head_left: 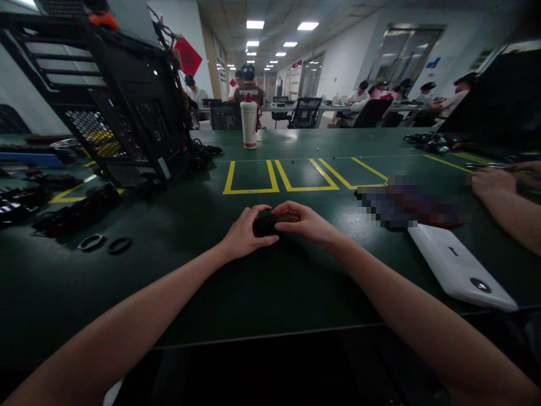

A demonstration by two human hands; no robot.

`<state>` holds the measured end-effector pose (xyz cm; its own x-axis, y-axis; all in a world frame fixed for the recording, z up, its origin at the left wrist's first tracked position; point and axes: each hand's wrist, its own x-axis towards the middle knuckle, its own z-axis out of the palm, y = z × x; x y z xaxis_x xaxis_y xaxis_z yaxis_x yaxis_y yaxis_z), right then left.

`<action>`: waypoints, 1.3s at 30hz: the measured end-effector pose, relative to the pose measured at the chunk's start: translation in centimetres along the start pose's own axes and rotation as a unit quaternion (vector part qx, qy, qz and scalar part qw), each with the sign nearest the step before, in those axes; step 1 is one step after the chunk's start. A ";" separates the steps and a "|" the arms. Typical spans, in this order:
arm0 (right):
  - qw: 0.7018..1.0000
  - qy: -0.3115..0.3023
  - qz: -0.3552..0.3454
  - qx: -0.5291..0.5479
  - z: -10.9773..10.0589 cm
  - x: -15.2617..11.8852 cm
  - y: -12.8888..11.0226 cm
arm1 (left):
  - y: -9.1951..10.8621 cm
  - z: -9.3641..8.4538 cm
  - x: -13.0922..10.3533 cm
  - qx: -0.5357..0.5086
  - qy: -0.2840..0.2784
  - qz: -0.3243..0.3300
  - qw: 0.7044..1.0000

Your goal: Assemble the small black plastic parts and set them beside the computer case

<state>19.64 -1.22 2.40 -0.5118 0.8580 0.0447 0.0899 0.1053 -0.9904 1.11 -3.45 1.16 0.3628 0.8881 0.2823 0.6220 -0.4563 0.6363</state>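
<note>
A small black object (pixel 265 224) is held between both hands, low over the green table (pixel 236 293). The fingers and thumb of my left hand (pixel 247 232) wrap round its left side. With fingertips and thumb pinched together, my right hand (pixel 302 223) grips the object's right edge. What exactly the object is cannot be made out. On the table to the left lie a grey ring (pixel 91 243) and a black ring (pixel 119 245).
An open black computer case (pixel 127 107) and dark parts (pixel 80 208) stand at left. A white bottle (pixel 249 123) is behind yellow tape outlines (pixel 251 192). At right are a white device (pixel 460 265) and another person's hand (pixel 494 183).
</note>
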 end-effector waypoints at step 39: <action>0.996 -0.004 0.063 0.060 0.1 0.0 0.1 | 0.2 -0.1 0.0 0.009 -0.007 -0.009 1.000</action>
<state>19.55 -1.23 2.27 -0.5094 0.8567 -0.0816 0.0518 -0.0641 -0.9966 1.21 -3.55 1.34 0.3607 0.8952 0.2617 0.6400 -0.4417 0.6287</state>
